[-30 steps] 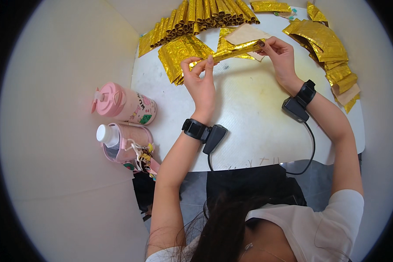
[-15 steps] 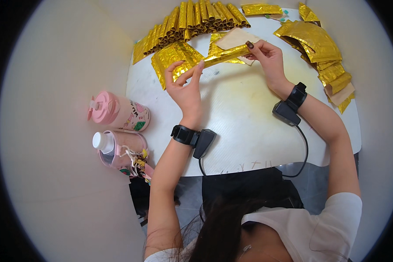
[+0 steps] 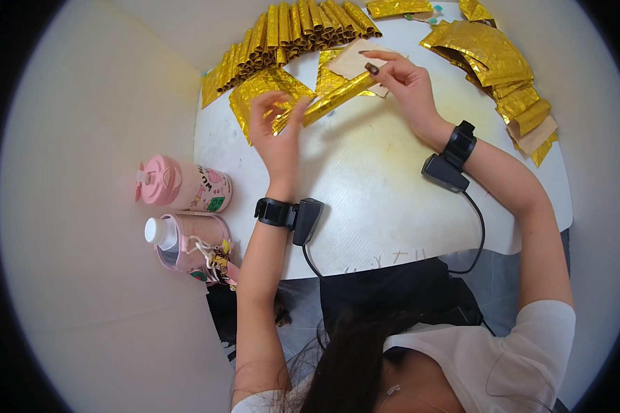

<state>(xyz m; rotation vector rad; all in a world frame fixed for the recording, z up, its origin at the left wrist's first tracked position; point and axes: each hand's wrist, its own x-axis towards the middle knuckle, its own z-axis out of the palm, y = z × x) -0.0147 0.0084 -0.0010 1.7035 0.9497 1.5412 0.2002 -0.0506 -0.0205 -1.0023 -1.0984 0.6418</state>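
A slim gold foil roll point(image 3: 339, 100) slants over the table, its upper right end pinched between the thumb and fingers of my right hand point(image 3: 408, 82). My left hand point(image 3: 275, 131) is by the roll's lower left end, thumb and fingers apart and partly blurred; it hides that end. Beneath my left hand lies a flat gold foil sheet point(image 3: 258, 93). Beyond the roll is another gold sheet point(image 3: 328, 77) with a beige paper piece point(image 3: 351, 60) on it, partly covered by my right hand.
Many gold rolls point(image 3: 282, 34) are stacked along the back left of the white table point(image 3: 386, 199). Loose gold sheets point(image 3: 492, 58) pile up at the right. A pink-lidded tumbler point(image 3: 186, 184) and a pink-cased bottle point(image 3: 193, 237) stand at left. Cabled black devices point(image 3: 444, 172) are strapped to my wrists.
My left thumb and fingers have parted from their pinch on the roll's left end. That end has dipped, so the roll slants more steeply. My right hand keeps its pinch.
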